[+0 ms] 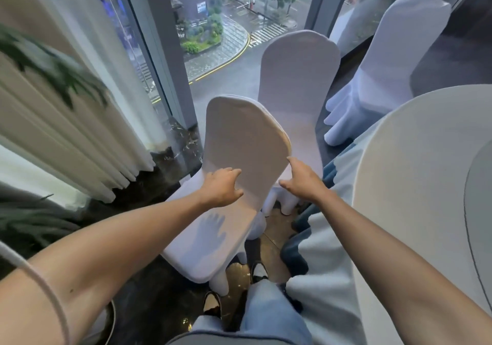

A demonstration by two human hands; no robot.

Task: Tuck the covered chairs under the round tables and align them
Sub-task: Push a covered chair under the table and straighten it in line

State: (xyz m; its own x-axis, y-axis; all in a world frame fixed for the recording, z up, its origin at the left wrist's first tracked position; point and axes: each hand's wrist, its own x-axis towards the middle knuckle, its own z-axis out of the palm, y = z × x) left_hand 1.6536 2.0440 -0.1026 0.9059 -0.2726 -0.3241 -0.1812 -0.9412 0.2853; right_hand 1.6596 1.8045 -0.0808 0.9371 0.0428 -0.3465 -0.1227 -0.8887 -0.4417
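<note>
Two hands reached over the near chair [234, 174] (white-covered): the left hand [222, 186] hovered open above its seat, fingers curled, holding nothing; the right hand [302, 179], open too, touched the backrest's edge beside the table [415, 163].

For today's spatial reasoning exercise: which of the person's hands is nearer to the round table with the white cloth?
Right. The right hand is at the nearest chair's table-side edge, close to the round table; the left hand is over the chair's seat, farther from it.
</note>
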